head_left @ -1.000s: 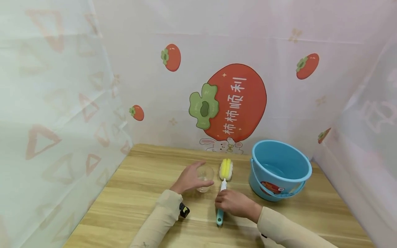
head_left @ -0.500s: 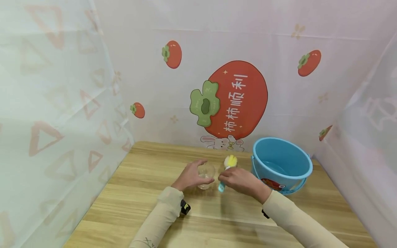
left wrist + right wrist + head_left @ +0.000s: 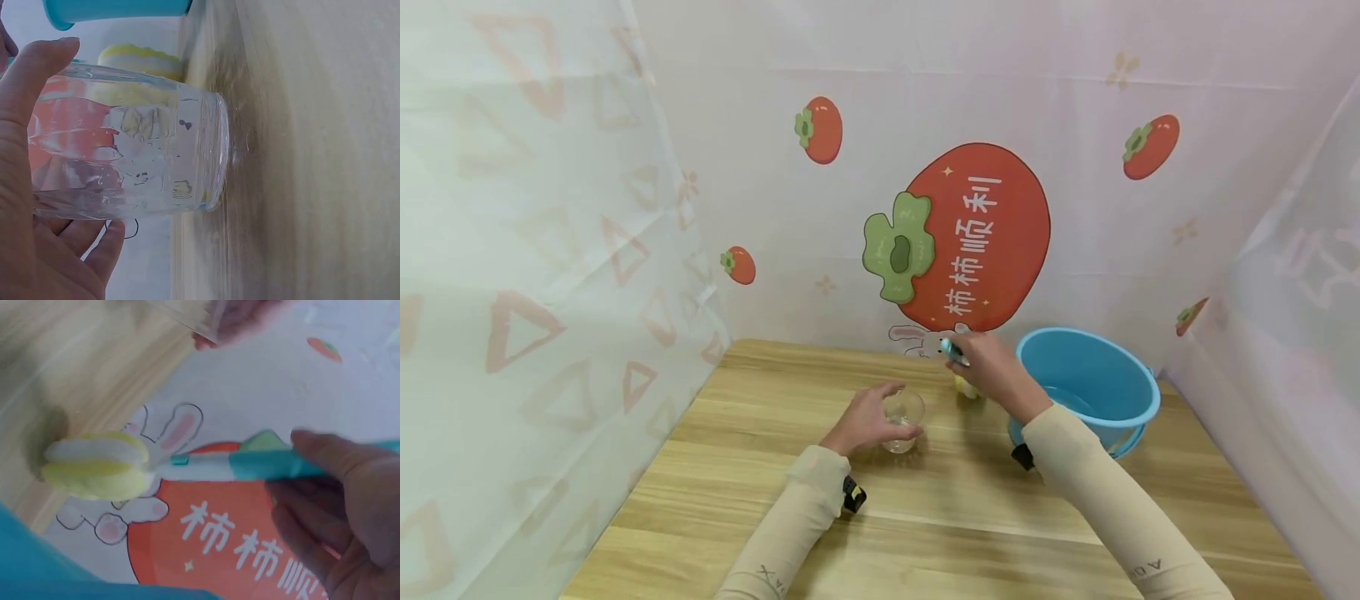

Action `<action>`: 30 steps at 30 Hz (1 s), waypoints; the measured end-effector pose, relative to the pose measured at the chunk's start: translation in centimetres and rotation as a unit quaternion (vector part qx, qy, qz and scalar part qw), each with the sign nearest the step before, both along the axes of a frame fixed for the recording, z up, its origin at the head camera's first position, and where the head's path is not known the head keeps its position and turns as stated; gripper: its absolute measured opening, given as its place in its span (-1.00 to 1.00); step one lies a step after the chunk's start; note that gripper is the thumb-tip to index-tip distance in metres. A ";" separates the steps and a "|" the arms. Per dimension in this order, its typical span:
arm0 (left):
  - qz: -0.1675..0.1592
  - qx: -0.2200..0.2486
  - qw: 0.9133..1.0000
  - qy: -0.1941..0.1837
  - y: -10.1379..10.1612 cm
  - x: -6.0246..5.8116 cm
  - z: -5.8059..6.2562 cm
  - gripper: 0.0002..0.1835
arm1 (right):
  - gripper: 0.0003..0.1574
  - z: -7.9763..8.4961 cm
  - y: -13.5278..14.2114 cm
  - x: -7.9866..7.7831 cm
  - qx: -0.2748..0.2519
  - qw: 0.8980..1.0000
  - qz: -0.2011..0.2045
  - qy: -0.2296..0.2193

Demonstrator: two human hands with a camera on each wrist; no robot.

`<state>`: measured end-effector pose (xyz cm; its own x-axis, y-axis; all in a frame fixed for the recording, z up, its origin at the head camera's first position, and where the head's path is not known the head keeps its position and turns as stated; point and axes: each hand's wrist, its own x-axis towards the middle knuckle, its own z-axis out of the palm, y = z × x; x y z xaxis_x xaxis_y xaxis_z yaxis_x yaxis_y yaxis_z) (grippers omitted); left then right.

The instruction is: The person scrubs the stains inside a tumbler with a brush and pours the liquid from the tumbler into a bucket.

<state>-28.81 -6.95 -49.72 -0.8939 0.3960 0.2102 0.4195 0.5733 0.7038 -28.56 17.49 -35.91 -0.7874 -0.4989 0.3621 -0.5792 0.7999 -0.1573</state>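
Observation:
A clear glass (image 3: 901, 421) stands upright on the wooden table, its thick base (image 3: 215, 153) down on the wood in the left wrist view. My left hand (image 3: 867, 423) holds it, thumb on one side and fingers on the other. My right hand (image 3: 996, 371) grips the teal and white handle (image 3: 262, 464) of a sponge bottle brush. The brush's yellow and white sponge head (image 3: 97, 465) points down toward the table, and the handle end (image 3: 951, 350) is raised. In the head view the right hand hides most of the brush.
A blue bucket (image 3: 1097, 367) stands at the back right, partly behind my right forearm. White printed sheets (image 3: 775, 208) with persimmon pictures and a rabbit enclose the wooden table (image 3: 745, 467) at the back and both sides.
My right hand has lifted the brush off the table, moved it toward the back and tipped it from lying flat to upright, sponge down. My left hand stays at the glass.

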 end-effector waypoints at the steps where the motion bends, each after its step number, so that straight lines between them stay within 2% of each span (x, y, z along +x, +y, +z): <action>1: 0.001 0.001 1.000 0.001 0.0 0.0 0.0 -0.01 | -0.71 0.2 0.1 -0.3 -0.020 1.000 -0.017 -0.005; 6: 0.006 0.001 1.000 -0.001 0.0 0.0 0.0 0.00 | -0.75 1.4 1.1 -1.5 -0.106 0.991 -0.085 -0.022; 10: 0.001 0.003 1.000 -0.003 0.0 -0.1 0.0 0.03 | -0.71 2.9 1.7 -1.6 -0.172 0.979 -0.100 -0.043; 14: -0.001 0.014 1.000 -0.003 0.0 -0.1 -0.1 0.03 | -0.66 4.5 1.6 -1.1 -0.213 0.972 -0.091 -0.046; 23: -0.004 0.018 1.000 -0.008 0.0 -0.3 0.0 0.01 | -0.66 8.6 0.1 -0.4 -0.238 0.969 -0.071 0.012; 30: 0.004 0.017 1.000 -0.025 0.0 -0.2 0.1 0.01 | -0.71 10.7 -1.5 0.4 -0.251 0.967 -0.041 0.011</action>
